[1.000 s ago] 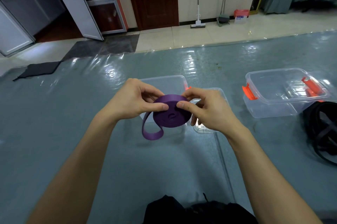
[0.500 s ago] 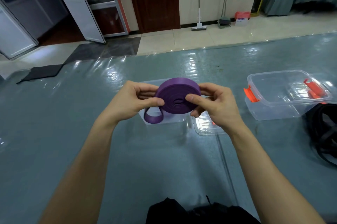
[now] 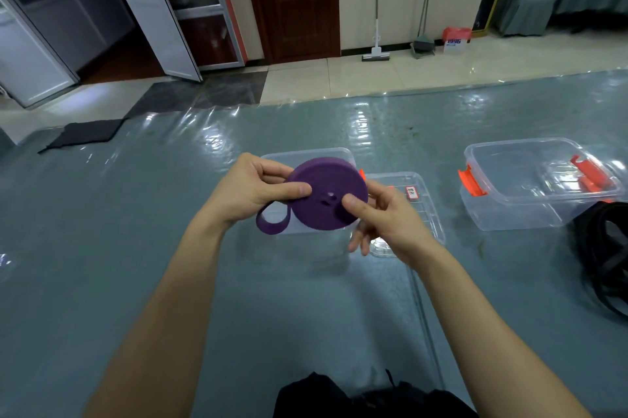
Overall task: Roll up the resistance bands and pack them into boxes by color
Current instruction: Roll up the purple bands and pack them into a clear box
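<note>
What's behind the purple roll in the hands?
A clear plastic box sits behind the purple roll, only its far rim and front wall showing. The roll and left hand cover its middle, so what's inside is hidden.

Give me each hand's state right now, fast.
Left hand: pinches the purple band roll, thumb on its face.
Right hand: pinches the same roll from the other side.

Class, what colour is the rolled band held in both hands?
Purple band, clearest in the head view.
</note>
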{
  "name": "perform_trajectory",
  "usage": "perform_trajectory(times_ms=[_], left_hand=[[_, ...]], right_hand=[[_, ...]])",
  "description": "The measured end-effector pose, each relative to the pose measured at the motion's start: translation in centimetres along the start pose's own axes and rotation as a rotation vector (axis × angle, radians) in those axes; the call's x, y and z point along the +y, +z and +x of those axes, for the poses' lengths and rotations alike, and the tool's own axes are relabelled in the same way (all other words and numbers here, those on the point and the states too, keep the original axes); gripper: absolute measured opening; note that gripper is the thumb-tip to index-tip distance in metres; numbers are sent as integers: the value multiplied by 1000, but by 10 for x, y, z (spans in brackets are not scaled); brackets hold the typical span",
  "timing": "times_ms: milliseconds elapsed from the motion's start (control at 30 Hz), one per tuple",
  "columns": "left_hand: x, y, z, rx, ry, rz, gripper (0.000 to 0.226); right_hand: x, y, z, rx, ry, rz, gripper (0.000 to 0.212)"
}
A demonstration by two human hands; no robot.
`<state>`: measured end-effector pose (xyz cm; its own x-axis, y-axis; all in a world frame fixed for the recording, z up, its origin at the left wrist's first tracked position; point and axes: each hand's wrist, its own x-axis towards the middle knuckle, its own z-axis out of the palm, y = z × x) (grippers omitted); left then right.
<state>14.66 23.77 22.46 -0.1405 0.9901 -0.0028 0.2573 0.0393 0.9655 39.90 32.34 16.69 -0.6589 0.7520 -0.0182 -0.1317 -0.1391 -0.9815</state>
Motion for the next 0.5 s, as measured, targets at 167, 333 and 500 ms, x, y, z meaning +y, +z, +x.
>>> perform_trajectory(times_ms=[167,333,500], left_hand=[[9,0,2,-134,-30,293,27],[21,-2,4,-176,-73,387,25],[26,-6,5,-209,-85,455,23]], right_hand=[[-8,-4,10,76,-85,-288,34],[-2,-3,13,27,-63,-232,32],[-1,-3,9,-42,-50,-423,44]])
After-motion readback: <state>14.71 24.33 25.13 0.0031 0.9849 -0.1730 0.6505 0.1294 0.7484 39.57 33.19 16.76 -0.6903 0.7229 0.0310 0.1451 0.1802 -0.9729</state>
